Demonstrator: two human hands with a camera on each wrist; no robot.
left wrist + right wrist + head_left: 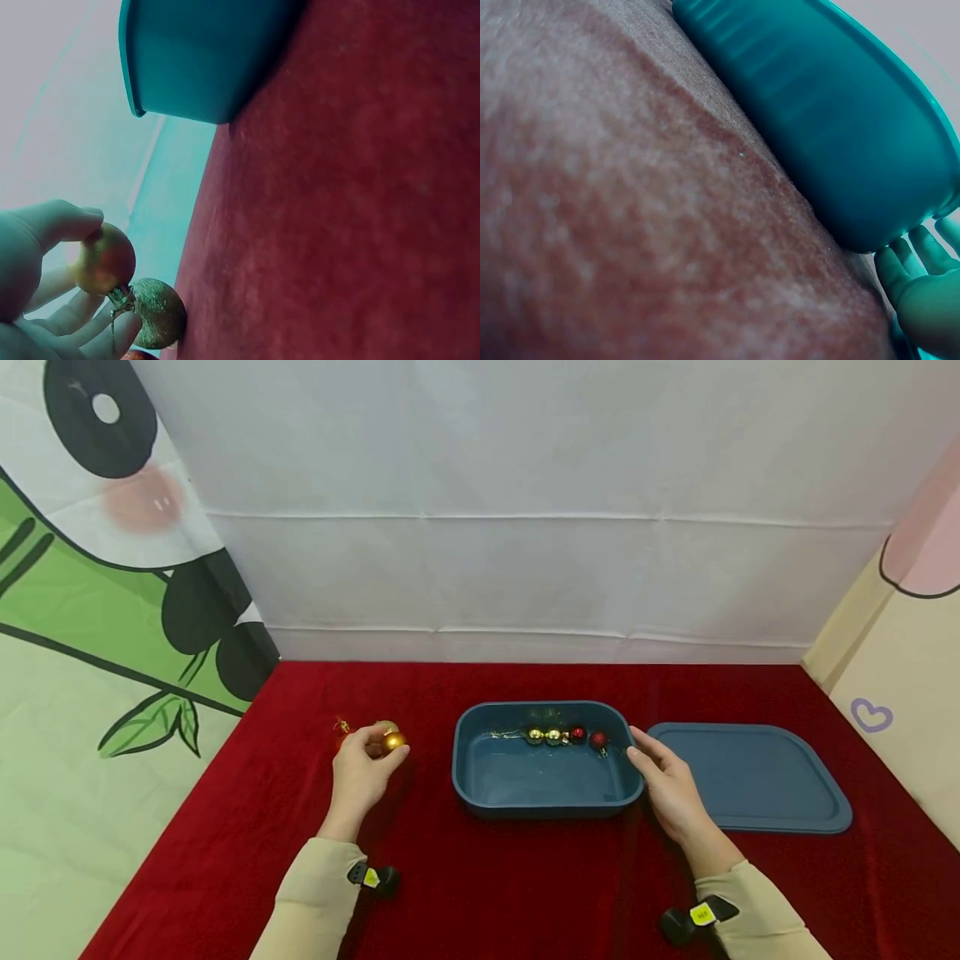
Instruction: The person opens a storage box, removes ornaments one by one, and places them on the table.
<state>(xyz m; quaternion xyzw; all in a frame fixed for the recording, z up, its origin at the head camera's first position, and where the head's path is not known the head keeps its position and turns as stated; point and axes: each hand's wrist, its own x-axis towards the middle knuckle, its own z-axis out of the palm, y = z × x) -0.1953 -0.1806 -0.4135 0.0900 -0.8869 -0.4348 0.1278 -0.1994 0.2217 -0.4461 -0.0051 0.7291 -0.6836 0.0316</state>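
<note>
Pinching a small shiny gold bauble (393, 742) between thumb and fingertips, the left hand (362, 772) is hovering just above the red velvet tablecloth (525, 893), left of the container. In the left wrist view the thumb is pressing on top of the bauble (103, 259) while the fingers are curling underneath, so the ball is sitting at the fingertips rather than deep in the palm; a grip like this is probably keeping the round, slippery surface from rolling away. A glittery gold bauble (157, 312) is hanging just below it, touching the fingers, seemingly joined to it by a thin thread, though the link is too small to confirm. A tiny gold loop (342, 726) is lying on the cloth just left of the hand.

Moving right, the blue rectangular plastic tub (546, 760) is standing open, with a short row of gold and red baubles (566, 736) lying against its far wall.

The right hand (670, 783) is resting against the tub's right rim, fingers straight and relaxed, holding nothing, likely steadying the tub. The right wrist view is showing the fingertips (919, 259) beside the tub wall (840, 135).

The flat blue plastic lid (750, 777) is lying on the cloth just right of the tub.
</note>
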